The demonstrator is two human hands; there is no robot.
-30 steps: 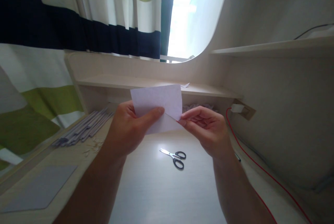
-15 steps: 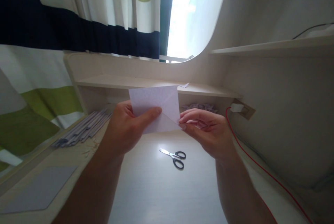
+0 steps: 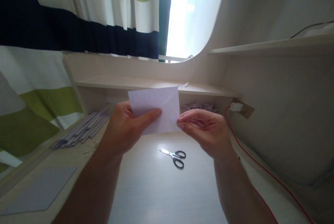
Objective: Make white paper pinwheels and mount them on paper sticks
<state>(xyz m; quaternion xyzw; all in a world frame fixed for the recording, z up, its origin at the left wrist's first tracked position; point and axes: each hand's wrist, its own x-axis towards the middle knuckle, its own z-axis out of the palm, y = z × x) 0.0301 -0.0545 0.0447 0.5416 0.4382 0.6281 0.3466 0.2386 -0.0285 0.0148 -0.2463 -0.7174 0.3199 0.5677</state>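
A white square of paper (image 3: 152, 99) with diagonal creases is held up above the desk. My left hand (image 3: 130, 123) grips its left side, thumb flat on the front and the fingers hidden behind. At the paper's lower right corner, my right hand (image 3: 206, 128) pinches the edge between thumb and fingertips. Below the paper, a pair of scissors (image 3: 173, 156) with black handles lies on the desk, blades pointing left and slightly apart.
Several folded paper strips (image 3: 83, 128) lie at the left, near small scraps (image 3: 90, 147) and a grey sheet (image 3: 41, 189). Folded paper pieces (image 3: 199, 107) sit under the back shelf (image 3: 125, 82). A red cable (image 3: 261, 168) runs down the right from a white plug (image 3: 235, 107).
My right hand has shifted slightly left along with the paper's lower right corner. The fold line there looks fainter, and the paper is tilted a little differently. My left hand keeps its hold.
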